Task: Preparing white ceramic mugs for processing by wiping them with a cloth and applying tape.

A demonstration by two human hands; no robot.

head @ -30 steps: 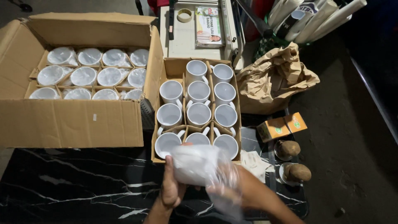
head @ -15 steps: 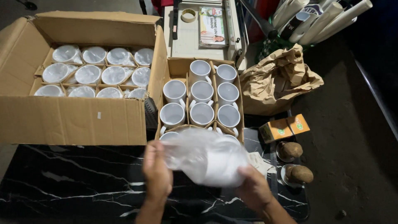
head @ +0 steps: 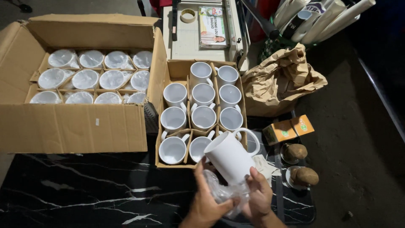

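Your right hand [head: 258, 195] held the mug [head: 230, 157], nearly out of its bag [head: 222, 193], which your left hand [head: 207, 202] gripped. Just above, the small box [head: 165, 74] looked almost full; the big box [head: 76, 126] held wrapped mugs.

dim scene lit from above and near the camera: the white mugs [head: 203, 105] and big cardboard box [head: 76, 126] show bright, while the floor [head: 358, 126] at right falls into deep shadow; faint glare on the black marble table [head: 84, 190]; focus fairly sharp, slight wide-angle bending at the edges
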